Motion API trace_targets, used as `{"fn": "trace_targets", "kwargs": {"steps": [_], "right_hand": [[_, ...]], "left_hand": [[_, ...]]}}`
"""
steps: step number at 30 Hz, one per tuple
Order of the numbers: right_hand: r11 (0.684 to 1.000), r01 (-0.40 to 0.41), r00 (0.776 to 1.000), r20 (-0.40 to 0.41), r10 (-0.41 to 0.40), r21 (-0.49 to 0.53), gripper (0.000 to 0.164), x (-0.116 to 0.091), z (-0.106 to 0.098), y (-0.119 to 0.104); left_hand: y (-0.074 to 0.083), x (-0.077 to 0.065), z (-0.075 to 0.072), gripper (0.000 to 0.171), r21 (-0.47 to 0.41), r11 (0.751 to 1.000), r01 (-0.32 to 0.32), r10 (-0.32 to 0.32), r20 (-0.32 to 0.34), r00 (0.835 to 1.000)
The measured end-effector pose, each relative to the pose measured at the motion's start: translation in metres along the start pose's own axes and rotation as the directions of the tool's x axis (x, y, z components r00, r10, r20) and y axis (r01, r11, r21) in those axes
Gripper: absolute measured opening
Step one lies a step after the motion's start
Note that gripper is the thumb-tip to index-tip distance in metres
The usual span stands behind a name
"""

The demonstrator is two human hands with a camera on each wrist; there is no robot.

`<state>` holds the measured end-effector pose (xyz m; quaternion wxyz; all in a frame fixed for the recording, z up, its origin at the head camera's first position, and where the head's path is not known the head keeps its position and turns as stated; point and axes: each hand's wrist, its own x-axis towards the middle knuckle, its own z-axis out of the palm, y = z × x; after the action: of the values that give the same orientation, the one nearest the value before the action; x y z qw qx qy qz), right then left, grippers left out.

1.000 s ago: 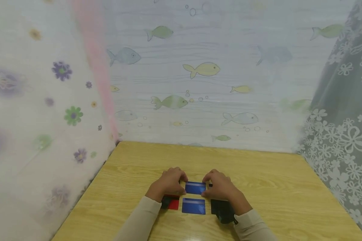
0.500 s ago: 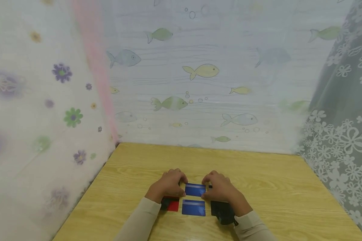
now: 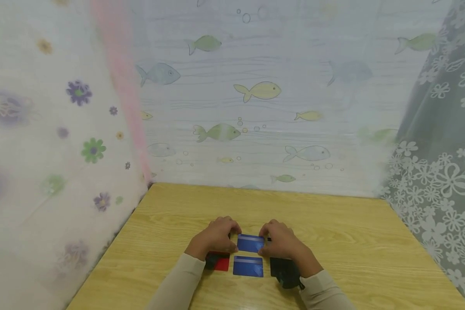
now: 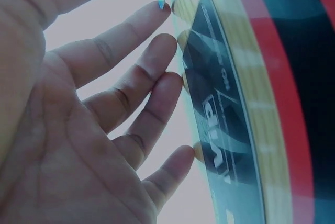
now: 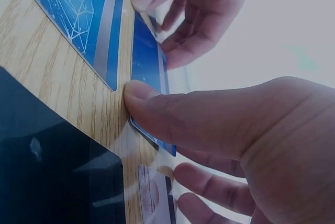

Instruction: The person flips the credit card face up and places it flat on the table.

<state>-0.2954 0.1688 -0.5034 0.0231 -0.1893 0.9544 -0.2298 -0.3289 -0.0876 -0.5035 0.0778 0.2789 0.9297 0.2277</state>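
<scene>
A blue card (image 3: 250,243) with a pale stripe lies on the wooden table between the two hands. My left hand (image 3: 217,237) holds its left end, thumb at the near corner and index finger at the far one. The right hand (image 3: 282,242) grips the other end the same way; in the right wrist view its thumb (image 5: 141,90) presses on the near edge of that card. A second blue card (image 3: 248,266) lies just nearer me. Under the left palm, the left wrist view has a black card (image 4: 220,103) lettered VIP, with the other fingertips close to its edge.
A red and black card (image 3: 222,263) lies below my left wrist and a black card (image 3: 277,266) below the right. Beneath the right fingers is a pinkish card (image 5: 154,195) with a dark stripe. Patterned curtains (image 3: 255,129) enclose the table (image 3: 325,219).
</scene>
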Motion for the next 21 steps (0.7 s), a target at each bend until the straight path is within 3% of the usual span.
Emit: {"fn": "trace_targets", "kwargs": {"steps": [15, 21], "right_hand": [[0.997, -0.036, 0.999, -0.009, 0.036, 0.066, 0.036, -0.0012, -0.0019, -0.0006], [0.996, -0.052, 0.999, -0.006, 0.053, 0.079, 0.038, -0.0008, -0.0019, 0.0005]], "left_hand": [[-0.0034, 0.0023, -0.0002, 0.043, -0.05, 0.999, -0.003, 0.003, -0.007, 1.0], [-0.0048, 0.0034, 0.0002, 0.044, -0.027, 0.999, -0.02, 0.019, -0.013, 1.0]]}}
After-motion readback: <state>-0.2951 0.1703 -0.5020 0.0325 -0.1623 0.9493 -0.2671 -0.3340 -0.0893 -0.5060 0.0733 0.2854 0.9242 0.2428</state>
